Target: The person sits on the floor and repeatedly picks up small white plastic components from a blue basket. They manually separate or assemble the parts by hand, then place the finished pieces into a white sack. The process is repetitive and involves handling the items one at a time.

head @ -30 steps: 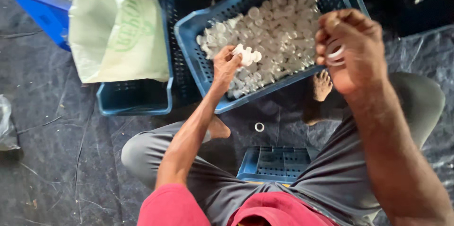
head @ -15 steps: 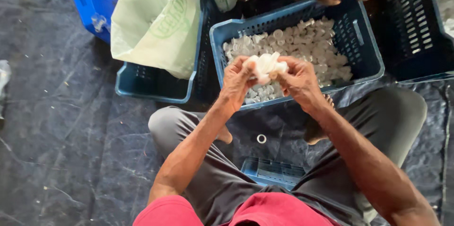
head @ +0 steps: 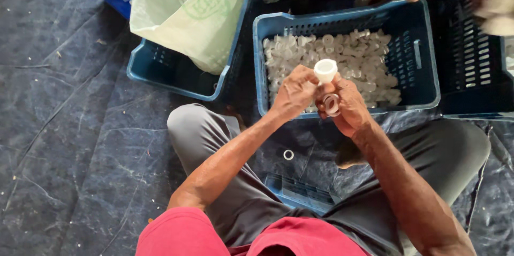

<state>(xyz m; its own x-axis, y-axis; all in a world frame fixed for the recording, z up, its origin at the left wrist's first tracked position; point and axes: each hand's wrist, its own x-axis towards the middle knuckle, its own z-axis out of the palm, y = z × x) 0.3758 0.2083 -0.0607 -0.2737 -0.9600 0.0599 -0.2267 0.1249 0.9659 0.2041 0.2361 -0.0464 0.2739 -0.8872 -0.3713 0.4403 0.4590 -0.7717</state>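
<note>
Just above the centre of the frame the two hands meet in front of a blue plastic crate (head: 423,82). The left hand (head: 293,92) is curled shut, its fingertips pinching a small white cap (head: 325,69), a smooth, round plastic piece with a flat top that stands upright above the knuckles. The right hand (head: 348,105) is closed too, wrapped around a pale translucent ring (head: 332,104) that shows between its fingers, just below the cap. Both hands touch each other.

The crate has slotted, lattice-like walls and a thick rim; it is heaped with white caps (head: 364,63) of the same round shape, matte and slightly glossy. To the upper left, a second blue crate (head: 160,68) carries a crinkled pale green plastic bag (head: 187,9), thin and semi-opaque. One loose white ring (head: 288,155) lies on the dark, wrinkled tarpaulin (head: 69,143) covering the floor, between the person's grey-trousered legs, well below the hands. Below it, a small blue slotted lid (head: 300,192) lies flat. At the top right, another person's hands appear, blurred.
</note>
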